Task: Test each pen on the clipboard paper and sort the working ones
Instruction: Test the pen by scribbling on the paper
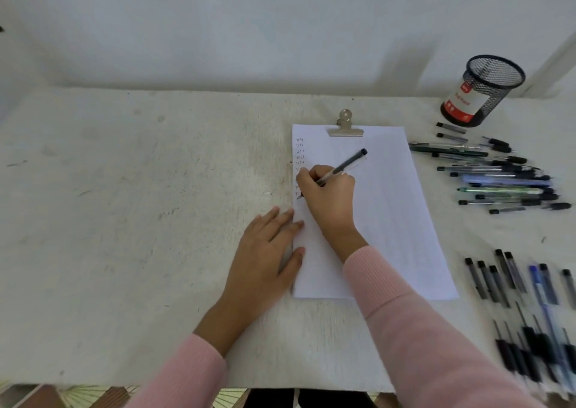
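Note:
A white sheet of paper (389, 214) lies on the table under a metal clip (345, 127). A short column of small written marks (299, 152) runs down its left margin. My right hand (330, 195) grips a clear black-capped pen (347, 164), its tip touching the paper's left edge below the marks. My left hand (268, 251) lies flat, fingers straight, pressing the sheet's left edge. Several pens (498, 174) lie in a row to the right of the paper. Another group of several pens (526, 308) lies at the near right.
A black mesh pen cup (483, 91) with a red and white label stands at the far right by the wall. The pale table (140, 220) stretches to the left. Its front edge runs along the bottom of the view.

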